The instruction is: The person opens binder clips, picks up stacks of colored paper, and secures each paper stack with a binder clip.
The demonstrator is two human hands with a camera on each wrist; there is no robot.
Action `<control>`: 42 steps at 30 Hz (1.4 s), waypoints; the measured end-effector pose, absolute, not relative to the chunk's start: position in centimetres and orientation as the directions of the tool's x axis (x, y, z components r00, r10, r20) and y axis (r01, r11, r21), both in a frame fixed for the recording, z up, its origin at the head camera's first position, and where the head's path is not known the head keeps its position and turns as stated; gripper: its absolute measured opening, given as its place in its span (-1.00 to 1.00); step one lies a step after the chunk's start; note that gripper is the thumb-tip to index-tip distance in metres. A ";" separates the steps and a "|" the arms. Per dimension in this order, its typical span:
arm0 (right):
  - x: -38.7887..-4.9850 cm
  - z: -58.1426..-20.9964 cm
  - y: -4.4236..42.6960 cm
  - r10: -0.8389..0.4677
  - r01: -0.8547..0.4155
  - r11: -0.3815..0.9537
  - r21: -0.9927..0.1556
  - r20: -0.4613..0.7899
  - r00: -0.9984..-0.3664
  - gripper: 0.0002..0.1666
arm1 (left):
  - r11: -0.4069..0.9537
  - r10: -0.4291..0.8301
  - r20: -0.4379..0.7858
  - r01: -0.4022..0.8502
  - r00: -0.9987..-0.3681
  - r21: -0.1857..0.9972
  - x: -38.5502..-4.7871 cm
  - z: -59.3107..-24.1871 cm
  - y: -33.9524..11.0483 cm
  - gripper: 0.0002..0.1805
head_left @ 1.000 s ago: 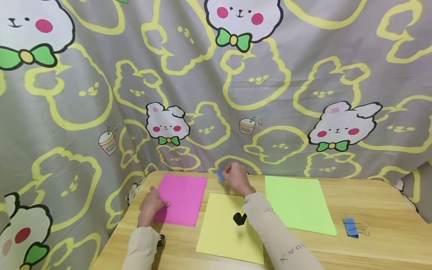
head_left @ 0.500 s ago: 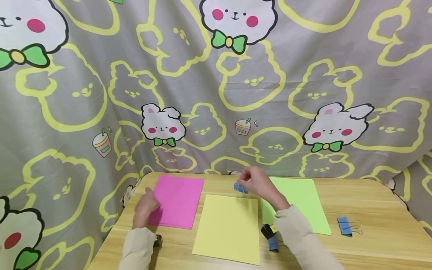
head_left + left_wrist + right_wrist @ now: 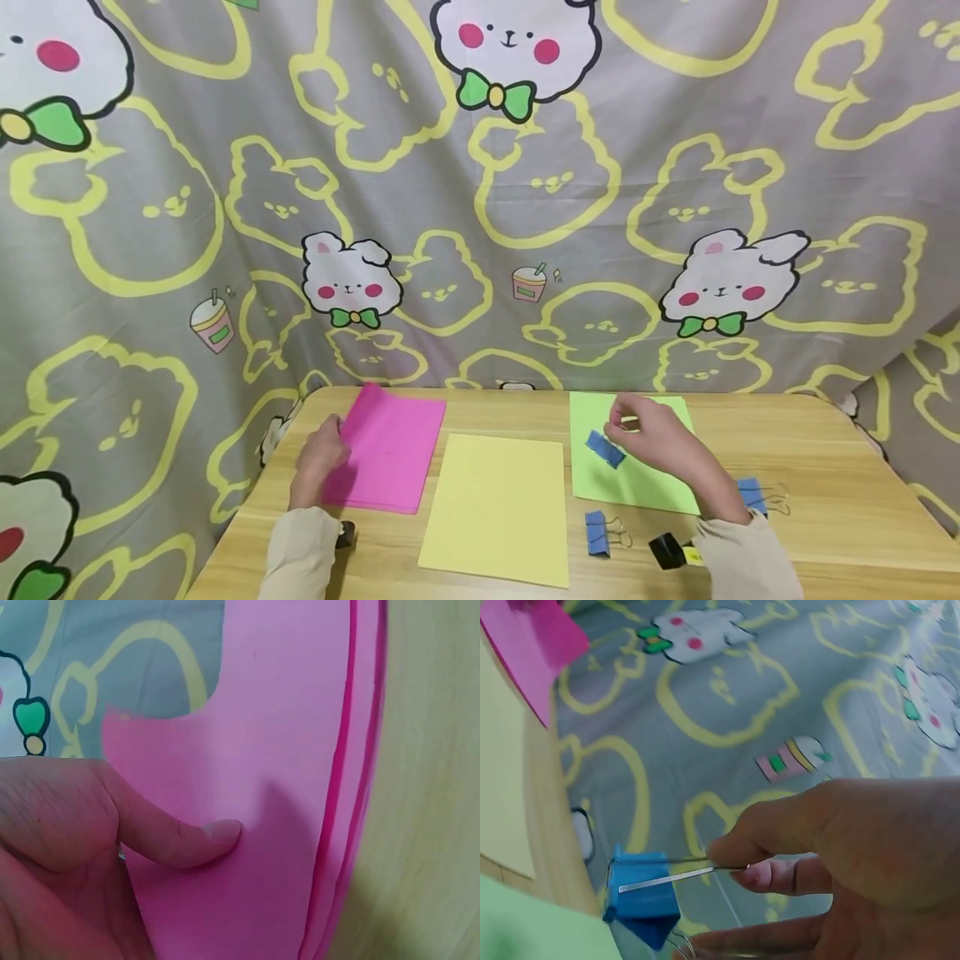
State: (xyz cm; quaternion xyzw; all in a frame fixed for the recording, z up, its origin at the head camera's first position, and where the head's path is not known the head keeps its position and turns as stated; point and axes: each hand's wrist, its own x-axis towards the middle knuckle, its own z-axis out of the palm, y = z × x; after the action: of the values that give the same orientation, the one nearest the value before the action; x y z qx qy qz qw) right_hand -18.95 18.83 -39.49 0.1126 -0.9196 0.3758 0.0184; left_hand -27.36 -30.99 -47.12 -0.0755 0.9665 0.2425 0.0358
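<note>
At the left edge of the pink paper stack (image 3: 393, 450), my left hand (image 3: 322, 454) grips the sheets; the paper's far left part bends upward. The left wrist view has the thumb of the hand (image 3: 112, 832) pressed on the pink paper (image 3: 277, 697), whose layers show at the side. My right hand (image 3: 663, 437) pinches a blue binder clip (image 3: 605, 449) above the green paper (image 3: 622, 487). Close up, the right hand (image 3: 817, 862) holds the blue clip (image 3: 641, 889) by a wire handle between thumb and index finger.
Yellow paper (image 3: 495, 508) lies mid-table between pink and green. One blue clip (image 3: 597, 533) lies right of it; another (image 3: 752, 493) is farther right, partly behind the right forearm. A patterned curtain (image 3: 465, 200) hangs behind the wooden table (image 3: 825, 467).
My right hand has carried the blue clip from behind the yellow paper rightward to over the green paper. The left hand has curled at the pink paper's edge, which has lifted.
</note>
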 end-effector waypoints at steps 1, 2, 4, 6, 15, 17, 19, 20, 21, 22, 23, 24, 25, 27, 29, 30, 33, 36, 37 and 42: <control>-18.7 -39.7 19.3 -0.186 -0.213 0.695 -0.687 0.114 -0.976 -0.86 | 0.871 -0.119 -0.099 -0.151 -0.988 0.468 -27.3 -47.2 -31.1 -0.52; -18.5 -39.8 19.9 -0.176 -0.200 0.700 -0.686 0.106 -0.979 -0.86 | 0.868 -0.107 -0.088 -0.136 -0.990 0.478 -27.3 -47.3 -31.2 -0.44; -18.1 -40.2 21.0 -0.166 -0.179 0.701 -0.690 0.087 -0.982 -0.85 | 0.845 -0.079 -0.065 -0.101 -0.995 0.525 -27.3 -47.5 -31.5 -0.34; -17.7 -40.4 22.2 -0.163 -0.157 0.696 -0.700 0.058 -0.985 -0.83 | 0.817 -0.052 -0.038 -0.065 -0.998 0.574 -27.2 -47.6 -31.6 -0.33; -15.4 -41.7 27.2 -0.114 -0.066 0.562 -0.824 0.002 -0.994 -0.78 | 0.651 -0.078 -0.034 -0.077 -0.996 0.755 -27.7 -46.9 -32.0 -0.17; -14.9 -42.2 28.0 -0.094 -0.054 0.530 -0.846 0.005 -0.996 -0.77 | 0.609 -0.096 -0.032 -0.084 -0.995 0.789 -27.7 -46.6 -32.1 -0.22; -14.7 -42.5 28.8 -0.077 -0.042 0.507 -0.861 0.004 -0.997 -0.77 | 0.555 -0.133 -0.029 -0.099 -0.991 0.826 -27.5 -46.3 -32.2 -0.31; -14.6 -42.6 29.1 -0.078 -0.043 0.492 -0.870 0.005 -0.997 -0.76 | 0.521 -0.155 -0.028 -0.105 -0.988 0.847 -27.4 -46.2 -32.2 -0.36; -14.5 -42.7 29.5 -0.074 -0.040 0.484 -0.874 0.004 -0.997 -0.75 | 0.491 -0.175 -0.026 -0.110 -0.984 0.864 -27.2 -46.1 -32.2 -0.39; -14.4 -42.7 29.8 -0.072 -0.037 0.479 -0.877 0.003 -0.997 -0.74 | 0.459 -0.198 -0.031 -0.121 -0.980 0.880 -27.1 -46.0 -32.0 -0.42; -14.3 -42.8 30.2 -0.074 -0.041 0.478 -0.878 0.007 -0.997 -0.74 | 0.430 -0.219 -0.034 -0.127 -0.975 0.894 -27.0 -45.8 -31.9 -0.43; -14.2 -42.8 30.5 -0.077 -0.047 0.477 -0.878 0.011 -0.997 -0.73 | 0.406 -0.239 -0.032 -0.130 -0.971 0.905 -26.9 -45.7 -31.8 -0.44; -14.0 -42.8 30.8 -0.074 -0.053 0.481 -0.875 0.020 -0.997 -0.73 | 0.386 -0.257 -0.027 -0.128 -0.966 0.913 -26.9 -45.7 -31.6 -0.45; -13.8 -42.9 31.3 -0.060 -0.067 0.505 -0.861 0.042 -0.997 -0.72 | 0.355 -0.293 -0.010 -0.119 -0.956 0.927 -26.9 -45.7 -31.2 -0.47; -13.7 -43.0 31.5 -0.042 -0.082 0.530 -0.844 0.070 -0.997 -0.73 | 0.317 -0.315 0.006 -0.099 -0.949 0.943 -27.0 -45.9 -31.1 -0.51; -13.7 -43.0 31.5 -0.029 -0.085 0.538 -0.839 0.082 -0.996 -0.73 | 0.302 -0.318 0.011 -0.090 -0.948 0.949 -27.0 -46.1 -31.1 -0.52; -13.7 -43.2 31.5 0.006 -0.091 0.562 -0.822 0.114 -0.993 -0.75 | 0.261 -0.292 -0.005 -0.084 -0.956 0.962 -27.1 -46.7 -31.2 -0.53; -13.7 -43.3 31.6 0.042 -0.078 0.583 -0.809 0.126 -0.991 -0.75 | 0.256 -0.255 -0.025 -0.093 -0.967 0.962 -27.1 -47.4 -31.5 -0.50; -13.8 -43.3 31.6 0.056 -0.070 0.590 -0.804 0.127 -0.990 -0.75 | 0.255 -0.243 -0.031 -0.095 -0.970 0.962 -27.1 -47.5 -31.6 -0.49; -13.7 -43.5 31.8 0.118 -0.028 0.602 -0.798 0.123 -0.985 -0.74 | 0.269 -0.208 -0.005 -0.062 -0.978 0.961 -26.9 -47.9 -31.4 -0.50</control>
State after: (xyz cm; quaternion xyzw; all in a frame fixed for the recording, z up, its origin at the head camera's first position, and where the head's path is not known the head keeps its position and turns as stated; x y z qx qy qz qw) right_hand -13.70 31.81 -43.53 -0.0253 -0.8913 0.4454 0.0816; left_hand -26.93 -31.40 -47.90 -0.0851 0.7941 0.5987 -0.0611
